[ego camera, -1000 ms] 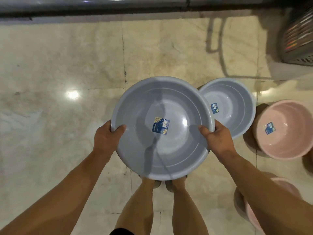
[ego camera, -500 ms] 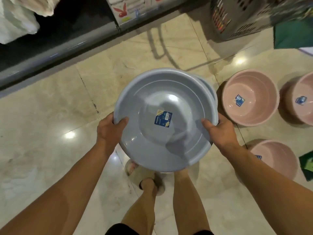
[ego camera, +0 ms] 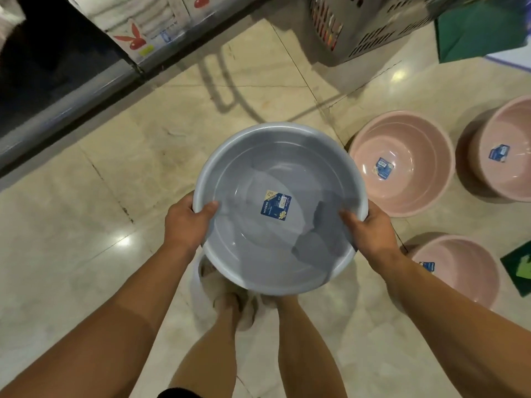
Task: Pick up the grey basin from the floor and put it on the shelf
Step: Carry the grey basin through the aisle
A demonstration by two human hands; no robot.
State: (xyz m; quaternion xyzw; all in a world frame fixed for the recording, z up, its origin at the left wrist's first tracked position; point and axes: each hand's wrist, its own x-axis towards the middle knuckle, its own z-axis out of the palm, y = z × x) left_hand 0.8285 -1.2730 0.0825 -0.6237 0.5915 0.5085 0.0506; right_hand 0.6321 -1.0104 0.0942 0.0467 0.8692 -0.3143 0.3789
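I hold a round grey basin (ego camera: 275, 248) with a blue label at its centre, lifted off the floor in front of my legs. My left hand (ego camera: 188, 222) grips its left rim, thumb inside. My right hand (ego camera: 370, 228) grips the right rim the same way. The basin is level and open side up. The shelf (ego camera: 66, 107) runs along the upper left, with a dark bottom bay and a grey front edge.
Three pink basins (ego camera: 402, 165) (ego camera: 505, 150) (ego camera: 457, 268) stand on the marble floor to the right. A grey slatted basket (ego camera: 353, 27) sits at the top right. Boxed goods with a red rabbit logo (ego camera: 135, 27) fill the shelf. A green mat (ego camera: 517, 268) lies at the far right.
The view has swung toward the shelf, and the basin stays in both hands. The second grey basin on the floor has gone out of sight behind the held one.
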